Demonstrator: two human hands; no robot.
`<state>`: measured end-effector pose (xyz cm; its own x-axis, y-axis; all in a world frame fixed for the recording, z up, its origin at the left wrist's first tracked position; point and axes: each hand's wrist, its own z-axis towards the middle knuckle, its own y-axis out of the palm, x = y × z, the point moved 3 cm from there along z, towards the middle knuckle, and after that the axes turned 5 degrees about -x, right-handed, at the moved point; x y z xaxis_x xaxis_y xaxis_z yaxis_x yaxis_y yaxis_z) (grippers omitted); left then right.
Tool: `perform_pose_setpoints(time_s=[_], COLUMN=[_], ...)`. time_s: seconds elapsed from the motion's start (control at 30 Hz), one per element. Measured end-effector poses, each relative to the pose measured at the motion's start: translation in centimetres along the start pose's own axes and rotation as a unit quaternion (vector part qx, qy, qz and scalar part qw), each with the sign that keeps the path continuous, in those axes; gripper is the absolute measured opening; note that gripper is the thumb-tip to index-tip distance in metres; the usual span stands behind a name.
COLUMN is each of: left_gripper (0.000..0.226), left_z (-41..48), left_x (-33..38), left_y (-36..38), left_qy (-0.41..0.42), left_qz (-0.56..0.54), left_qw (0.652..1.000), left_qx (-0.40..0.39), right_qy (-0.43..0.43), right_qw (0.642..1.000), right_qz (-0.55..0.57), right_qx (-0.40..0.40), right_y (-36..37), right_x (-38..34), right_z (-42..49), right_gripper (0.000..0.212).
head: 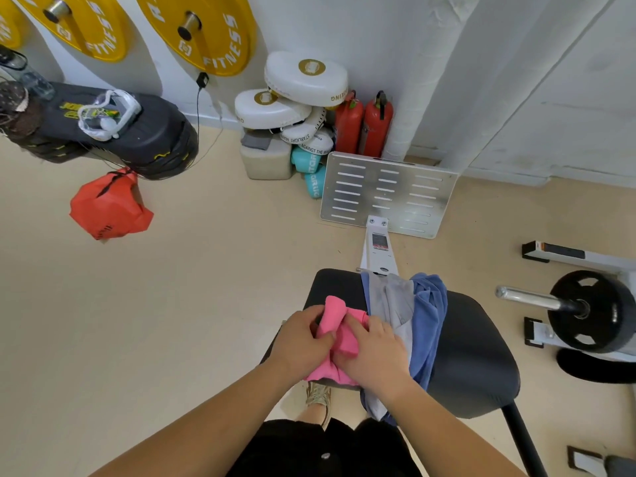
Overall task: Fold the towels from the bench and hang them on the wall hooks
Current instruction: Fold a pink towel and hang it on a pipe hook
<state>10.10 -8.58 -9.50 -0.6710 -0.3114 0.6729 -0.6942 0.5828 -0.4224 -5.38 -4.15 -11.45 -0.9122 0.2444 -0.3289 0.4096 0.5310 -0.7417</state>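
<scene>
Head view: the left fingers (pixel 309 315) curl round a bunched fold of the pink towel (pixel 335 306), pinching it against the thumb. The right fingers (pixel 357 323) are bent as well and dig into the same cloth from the other side, gripping a thick rolled part. The left hand (pixel 301 340) and the right hand (pixel 377 354) sit close together, nearly touching, with the pink cloth bulging up between them and spilling out below the wrists.

The pink towel lies crumpled on the near left part of the black padded table (pixel 475 356). Just beside it, under the edge of the right hand, a grey towel (pixel 392 301) is draped across the pad. A blue towel (pixel 428 315) lies touching the grey one on its right, and both hang over the near edge.

Beyond the table a slotted metal plate (pixel 389 194) leans near the wall, with two red fire extinguishers (pixel 364 125) and stacked white boxing pads (pixel 306 77) behind it. A red bag (pixel 110 208) sits on the beige floor (pixel 206 287) to the left, and yellow weight plates (pixel 203 29) hang on the wall.
</scene>
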Motion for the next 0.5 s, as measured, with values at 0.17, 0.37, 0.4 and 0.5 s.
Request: perform_pose_setpoints(time_s=[0.17, 0.37, 0.4, 0.5], left_gripper=[0.006, 0.027, 0.033, 0.044], left_z=[0.3, 0.7, 0.8, 1.2], left_x=[1.5, 3.1, 3.0, 2.0], left_y=[2.4, 6.1, 6.2, 5.2], left_qy=[0.02, 0.028, 0.027, -0.01], left_qz=[0.063, 0.13, 0.146, 0.153], left_qw=[0.998, 0.991, 0.988, 0.988], left_qx=[0.016, -0.016, -0.027, 0.001], right_qy=[-0.04, -0.006, 0.003, 0.016], right_qw=[0.975, 0.955, 0.952, 0.954], right_qz=[0.208, 0.278, 0.288, 0.28], right_qx=[-0.062, -0.104, -0.108, -0.11], right_y=[-1.7, -2.0, -2.2, -2.2], right_x=[2.5, 4.2, 4.3, 4.4], right_z=[-1.0, -2.1, -2.2, -2.0], right_gripper=[0.011, 0.048, 0.052, 0.053])
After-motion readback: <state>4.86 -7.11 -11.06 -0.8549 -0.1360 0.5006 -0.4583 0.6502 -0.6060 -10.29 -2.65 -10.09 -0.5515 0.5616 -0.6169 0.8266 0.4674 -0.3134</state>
